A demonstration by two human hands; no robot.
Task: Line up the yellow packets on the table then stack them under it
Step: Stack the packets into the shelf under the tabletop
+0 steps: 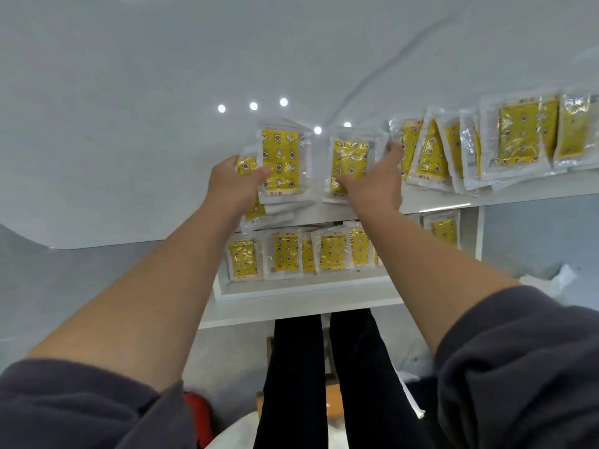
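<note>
On the white table (136, 131), near its front edge, my left hand (231, 186) grips a small stack of yellow packets (283, 163), thumb across the top one. Just to the right, my right hand (372, 186) holds another yellow packet (348, 160) between thumb and fingers. A row of overlapping yellow packets (479, 147) stretches along the table's front edge to the right. Under the table, several yellow packets (291, 254) stand side by side on a white shelf (304, 288), with one more packet (444, 230) further right.
My legs in black trousers (324, 377) stand in front of the shelf unit. Crumpled white wrapping (551, 280) lies at the right, below the table. A red object (197, 413) shows low down beside my left sleeve. The far and left parts of the table are glossy white.
</note>
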